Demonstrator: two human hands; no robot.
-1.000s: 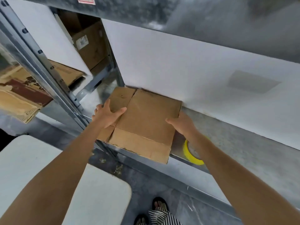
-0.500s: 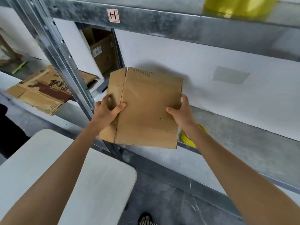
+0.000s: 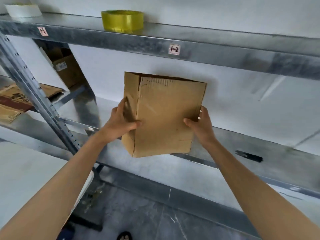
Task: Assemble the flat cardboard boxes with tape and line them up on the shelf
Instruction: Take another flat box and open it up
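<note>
A flattened brown cardboard box [image 3: 162, 115] stands upright in the air in front of the metal shelf [image 3: 270, 153], its top edge slightly spread open. My left hand [image 3: 121, 125] grips its left side, thumb on the front face. My right hand [image 3: 200, 125] grips its right edge, thumb in front and fingers behind. A yellow tape roll [image 3: 122, 20] sits on the upper shelf [image 3: 225, 49] above the box. The box hides the shelf surface right behind it.
A white roll [image 3: 22, 10] lies at the upper shelf's left end. Flat printed cardboard [image 3: 12, 101] and a brown carton [image 3: 67, 70] sit in the left bay past the steel upright [image 3: 34, 94]. A black tool [image 3: 249, 155] lies on the shelf at right. A white table [image 3: 26, 174] stands at lower left.
Both hands lifted the flat box off the shelf and tipped it upright, and its top has begun to spread. My view rose, showing the upper shelf and its yellow tape roll.
</note>
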